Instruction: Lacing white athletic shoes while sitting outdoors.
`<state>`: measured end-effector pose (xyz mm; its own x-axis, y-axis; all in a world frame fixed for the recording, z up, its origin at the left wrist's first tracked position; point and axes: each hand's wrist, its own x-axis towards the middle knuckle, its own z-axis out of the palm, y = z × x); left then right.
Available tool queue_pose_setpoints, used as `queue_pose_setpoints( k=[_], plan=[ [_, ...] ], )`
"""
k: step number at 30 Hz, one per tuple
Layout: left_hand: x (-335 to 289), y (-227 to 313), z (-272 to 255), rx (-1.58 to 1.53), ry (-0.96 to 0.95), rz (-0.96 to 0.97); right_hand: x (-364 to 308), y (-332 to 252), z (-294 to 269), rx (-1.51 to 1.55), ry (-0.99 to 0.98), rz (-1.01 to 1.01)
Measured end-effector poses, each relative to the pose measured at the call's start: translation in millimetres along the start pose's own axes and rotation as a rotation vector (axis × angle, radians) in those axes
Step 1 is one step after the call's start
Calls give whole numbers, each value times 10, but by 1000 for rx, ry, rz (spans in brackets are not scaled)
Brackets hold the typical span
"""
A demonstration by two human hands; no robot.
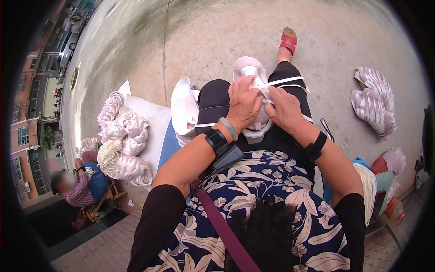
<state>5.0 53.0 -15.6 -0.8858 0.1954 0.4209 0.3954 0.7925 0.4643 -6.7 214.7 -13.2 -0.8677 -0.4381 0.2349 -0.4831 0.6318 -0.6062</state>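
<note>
A pale pink and white shoe (pixel 249 64) lies lengthwise between my thighs, toe pointing away from me. Over its throat, my left hand (pixel 244 103) has its fingers bent and pressed together at the white shoelace (pixel 283 82). Facing it from the right, my right hand (pixel 285 109) pinches the same lace close to the left fingertips. Loose lengths of the lace trail rightward across my leg. Both hands partly cover the middle of the shoe. Beside my left thigh rest other white and pink shoe pieces (pixel 186 109).
Bundles of pink and white shoe pieces (pixel 124 127) are heaped on a white sheet (pixel 155 117) at left. Another bundle (pixel 375 102) lies on the concrete floor at right. White cords (pixel 365 188) hang near my right elbow. A seated person (pixel 81 190) is at far left.
</note>
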Motion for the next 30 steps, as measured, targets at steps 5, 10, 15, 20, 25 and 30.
queue_pose_setpoints(
  k=[5, 10, 15, 20, 25, 30],
  plan=[
    [17, -2, 39, -22, -17, -24, 73, -5, 0, -34, -64, 16],
    [50, 81, 34, -5, -42, -70, 66, 73, 37, -2, -79, 29],
    [35, 117, 21, -4, -72, -93, 34, 56, 14, 72, -63, 5],
    [118, 241, -52, 148, -36, 20, -9, 83, 38, 128, -10, 8],
    [25, 237, -412, 208, -75, 236, -38, 64, -38, 107, -52, 36],
    [-761, -339, -1253, 430, -132, -101, -89, 92, -25, 74, -13, 12]
  ],
)
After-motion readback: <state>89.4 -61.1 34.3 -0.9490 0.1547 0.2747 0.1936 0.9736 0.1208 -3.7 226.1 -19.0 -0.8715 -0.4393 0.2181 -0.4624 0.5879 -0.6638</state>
